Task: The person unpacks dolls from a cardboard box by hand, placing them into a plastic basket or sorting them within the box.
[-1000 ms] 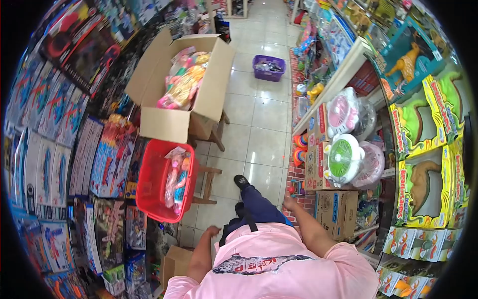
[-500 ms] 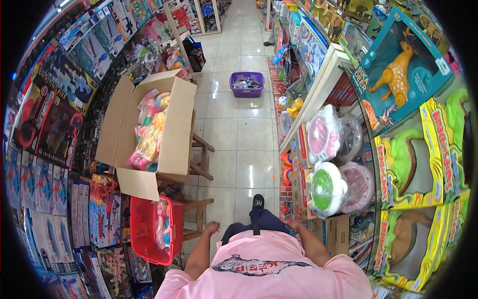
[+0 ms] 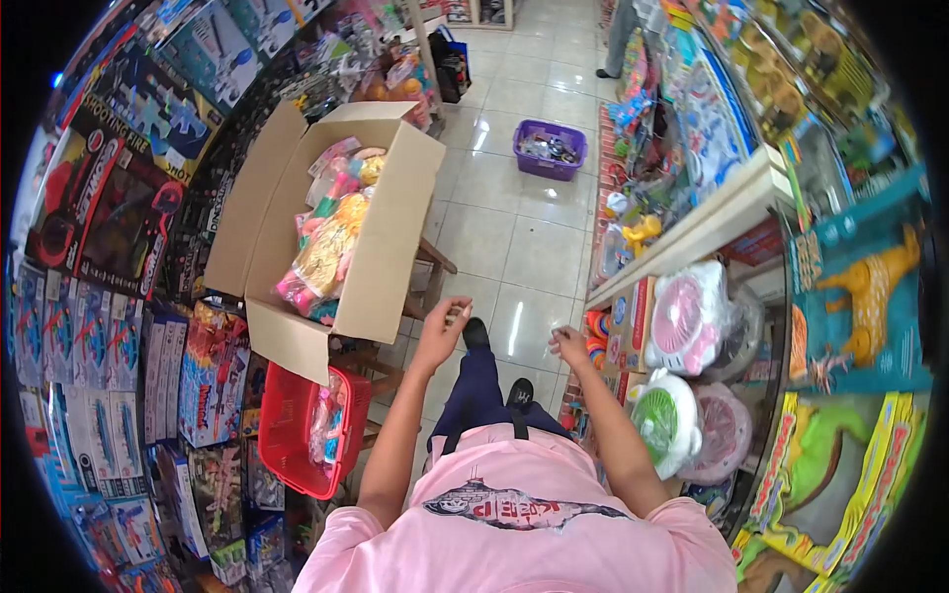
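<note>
My left hand [image 3: 445, 326] is raised in front of me, fingers loosely bent and apart, with nothing in it. It is nearest to an open cardboard box [image 3: 390, 232] full of packaged dolls [image 3: 336, 237] in bright clothes. Below that box, a red plastic basket [image 3: 287, 435] holds a few bagged dolls [image 3: 326, 425]. On the other side, my right hand [image 3: 568, 346] hangs over the aisle, fingers slightly curled and apart, also holding nothing. Close to it are wrapped toy-like fans, one white and pink [image 3: 682, 306], another green [image 3: 662, 420].
A purple basket [image 3: 550, 168] with small packaged items stands on the tiled floor [image 3: 494, 227] ahead. A wooden stool [image 3: 430, 272] is under the box. Shelves of boxed toys line both sides, including a deer toy box [image 3: 860, 296]. Someone's leg [image 3: 620, 40] shows at the far right.
Both my hands have risen from beside my body to in front of me. My feet have stepped forward, and the view has turned left, shifting the box and purple basket rightward.
</note>
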A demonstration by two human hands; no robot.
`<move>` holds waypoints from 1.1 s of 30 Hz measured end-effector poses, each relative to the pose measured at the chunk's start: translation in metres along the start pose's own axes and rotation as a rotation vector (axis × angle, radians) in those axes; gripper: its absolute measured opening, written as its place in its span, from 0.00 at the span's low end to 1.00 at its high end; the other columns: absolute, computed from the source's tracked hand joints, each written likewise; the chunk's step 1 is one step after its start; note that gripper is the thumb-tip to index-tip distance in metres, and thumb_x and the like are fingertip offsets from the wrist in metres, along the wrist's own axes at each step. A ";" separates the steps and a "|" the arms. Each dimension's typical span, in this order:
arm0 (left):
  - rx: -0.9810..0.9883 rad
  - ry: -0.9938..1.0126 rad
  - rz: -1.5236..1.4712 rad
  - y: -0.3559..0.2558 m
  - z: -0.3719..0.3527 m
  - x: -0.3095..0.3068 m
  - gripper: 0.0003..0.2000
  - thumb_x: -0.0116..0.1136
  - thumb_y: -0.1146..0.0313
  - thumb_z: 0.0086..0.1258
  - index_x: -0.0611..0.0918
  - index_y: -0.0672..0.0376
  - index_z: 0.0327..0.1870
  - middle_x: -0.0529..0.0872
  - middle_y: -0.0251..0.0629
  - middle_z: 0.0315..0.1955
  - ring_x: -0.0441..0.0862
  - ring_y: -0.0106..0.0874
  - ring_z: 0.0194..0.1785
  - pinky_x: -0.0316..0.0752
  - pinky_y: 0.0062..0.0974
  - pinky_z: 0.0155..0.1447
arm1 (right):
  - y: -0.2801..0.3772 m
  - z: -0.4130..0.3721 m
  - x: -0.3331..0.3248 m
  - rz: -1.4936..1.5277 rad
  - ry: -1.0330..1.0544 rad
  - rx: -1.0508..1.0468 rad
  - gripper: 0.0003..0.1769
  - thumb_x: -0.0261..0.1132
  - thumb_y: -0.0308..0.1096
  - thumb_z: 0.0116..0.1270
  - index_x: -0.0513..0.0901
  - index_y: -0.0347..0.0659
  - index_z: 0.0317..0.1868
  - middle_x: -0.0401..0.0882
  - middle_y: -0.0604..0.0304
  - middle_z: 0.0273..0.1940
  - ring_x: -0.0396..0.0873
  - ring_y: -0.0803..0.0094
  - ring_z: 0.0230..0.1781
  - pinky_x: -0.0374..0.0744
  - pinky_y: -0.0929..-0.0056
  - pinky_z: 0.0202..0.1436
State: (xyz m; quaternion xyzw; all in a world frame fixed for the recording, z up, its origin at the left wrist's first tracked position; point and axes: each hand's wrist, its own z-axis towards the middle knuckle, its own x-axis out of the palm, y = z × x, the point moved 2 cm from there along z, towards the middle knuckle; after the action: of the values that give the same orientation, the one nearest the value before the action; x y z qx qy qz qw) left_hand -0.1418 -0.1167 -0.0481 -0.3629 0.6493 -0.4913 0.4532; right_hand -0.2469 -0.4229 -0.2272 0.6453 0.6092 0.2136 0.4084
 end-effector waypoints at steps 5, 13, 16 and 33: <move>0.199 -0.243 0.028 -0.082 0.040 -0.073 0.11 0.55 0.68 0.75 0.81 0.62 0.52 0.84 0.37 0.42 0.81 0.28 0.47 0.74 0.26 0.53 | 0.154 0.043 0.036 -0.022 0.081 -0.223 0.14 0.58 0.38 0.75 0.80 0.38 0.52 0.85 0.58 0.39 0.83 0.74 0.33 0.77 0.74 0.33; 0.163 -0.649 0.345 -0.044 0.086 -0.211 0.11 0.57 0.71 0.70 0.80 0.63 0.51 0.82 0.44 0.47 0.80 0.41 0.52 0.73 0.36 0.58 | 0.378 0.064 0.147 -0.257 0.185 -0.791 0.13 0.62 0.32 0.70 0.81 0.35 0.51 0.85 0.58 0.40 0.83 0.71 0.40 0.79 0.69 0.42; 0.213 -0.728 0.583 -0.023 0.088 -0.246 0.13 0.59 0.73 0.67 0.80 0.64 0.51 0.81 0.46 0.48 0.78 0.46 0.55 0.71 0.40 0.60 | 0.428 0.062 0.192 -0.330 0.296 -0.960 0.13 0.63 0.31 0.67 0.82 0.37 0.50 0.83 0.57 0.43 0.81 0.66 0.45 0.77 0.65 0.47; -0.410 -0.783 0.791 0.012 0.073 -0.289 0.10 0.64 0.68 0.61 0.85 0.58 0.43 0.86 0.39 0.43 0.78 0.44 0.55 0.65 0.43 0.61 | 0.469 0.126 0.376 -1.532 0.760 -1.067 0.49 0.76 0.50 0.52 0.64 0.37 0.70 0.63 0.36 0.70 0.59 0.41 0.74 0.65 0.52 0.74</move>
State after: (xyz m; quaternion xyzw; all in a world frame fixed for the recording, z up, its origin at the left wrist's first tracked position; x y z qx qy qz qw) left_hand 0.0206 0.1285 -0.0006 -0.3278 0.6014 0.0209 0.7283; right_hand 0.2001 -0.0600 -0.0135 -0.2980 0.7746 0.3298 0.4499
